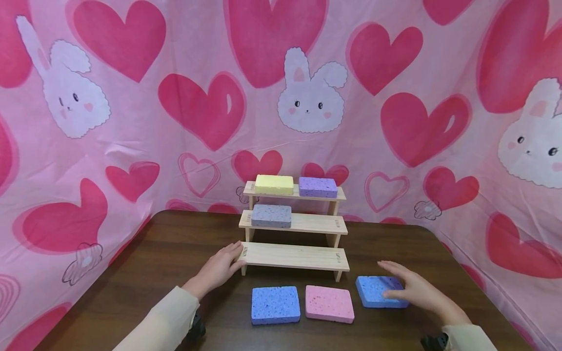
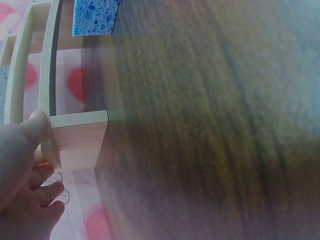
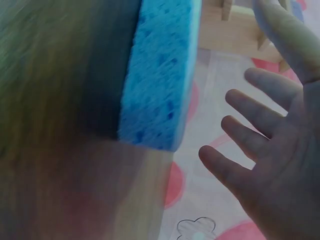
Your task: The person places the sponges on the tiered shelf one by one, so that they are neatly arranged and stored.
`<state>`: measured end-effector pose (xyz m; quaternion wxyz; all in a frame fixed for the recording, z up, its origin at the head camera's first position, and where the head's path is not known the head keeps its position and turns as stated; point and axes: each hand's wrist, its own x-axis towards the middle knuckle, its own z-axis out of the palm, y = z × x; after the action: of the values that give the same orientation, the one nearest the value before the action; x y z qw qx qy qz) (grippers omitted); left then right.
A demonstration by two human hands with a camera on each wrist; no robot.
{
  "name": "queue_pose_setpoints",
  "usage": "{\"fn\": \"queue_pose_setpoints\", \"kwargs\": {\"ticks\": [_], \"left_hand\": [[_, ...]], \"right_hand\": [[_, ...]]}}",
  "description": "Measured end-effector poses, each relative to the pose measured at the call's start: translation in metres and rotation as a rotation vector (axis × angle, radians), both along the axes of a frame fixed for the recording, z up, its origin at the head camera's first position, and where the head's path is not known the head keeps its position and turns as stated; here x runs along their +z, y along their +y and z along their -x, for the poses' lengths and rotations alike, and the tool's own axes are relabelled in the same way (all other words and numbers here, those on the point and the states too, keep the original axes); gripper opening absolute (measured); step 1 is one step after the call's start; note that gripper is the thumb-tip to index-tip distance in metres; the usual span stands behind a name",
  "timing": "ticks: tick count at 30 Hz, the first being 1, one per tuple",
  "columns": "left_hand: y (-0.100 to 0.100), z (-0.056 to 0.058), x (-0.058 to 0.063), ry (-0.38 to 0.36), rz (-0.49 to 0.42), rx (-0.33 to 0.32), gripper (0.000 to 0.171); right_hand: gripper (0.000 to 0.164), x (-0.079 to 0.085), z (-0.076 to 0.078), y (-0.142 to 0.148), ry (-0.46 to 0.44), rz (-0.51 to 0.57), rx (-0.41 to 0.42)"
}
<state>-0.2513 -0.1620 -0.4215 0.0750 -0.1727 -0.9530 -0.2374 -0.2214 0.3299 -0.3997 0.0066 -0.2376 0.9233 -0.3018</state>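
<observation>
Three sponges (image 1: 329,304) lie before the wooden rack (image 1: 294,256); the left grip (image 1: 216,271) pinches its left end; the right grip (image 1: 414,291), released, hovers by the rightmost blue sponge (image 1: 371,293).

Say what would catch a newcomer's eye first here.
Likely the pink backdrop with its hearts and white rabbit faces, behind the table. Then the three-tier wooden stand: yellow sponge and purple sponge on top, grayish sponge on the middle tier, left hand gripping the lowest tier's left end. In front lie a blue sponge and a pink sponge, with another blue sponge at right beneath the right hand.
</observation>
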Motion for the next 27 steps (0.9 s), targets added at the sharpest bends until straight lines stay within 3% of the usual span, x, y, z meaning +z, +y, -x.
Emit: {"fn": "queue_pose_setpoints", "kwargs": {"ticks": [9, 15, 27], "left_hand": [[0.001, -0.001, 0.001, -0.001, 0.002, 0.004, 0.055], [0.001, -0.002, 0.002, 0.002, 0.009, -0.007, 0.055], [0.001, 0.001, -0.001, 0.015, 0.027, 0.002, 0.055]], "right_hand": [[0.076, -0.013, -0.001, 0.009, -0.085, -0.027, 0.065], [0.077, -0.018, 0.001, 0.011, -0.165, -0.037, 0.046], [0.071, -0.019, 0.003, 0.012, -0.151, -0.047, 0.024]]}}
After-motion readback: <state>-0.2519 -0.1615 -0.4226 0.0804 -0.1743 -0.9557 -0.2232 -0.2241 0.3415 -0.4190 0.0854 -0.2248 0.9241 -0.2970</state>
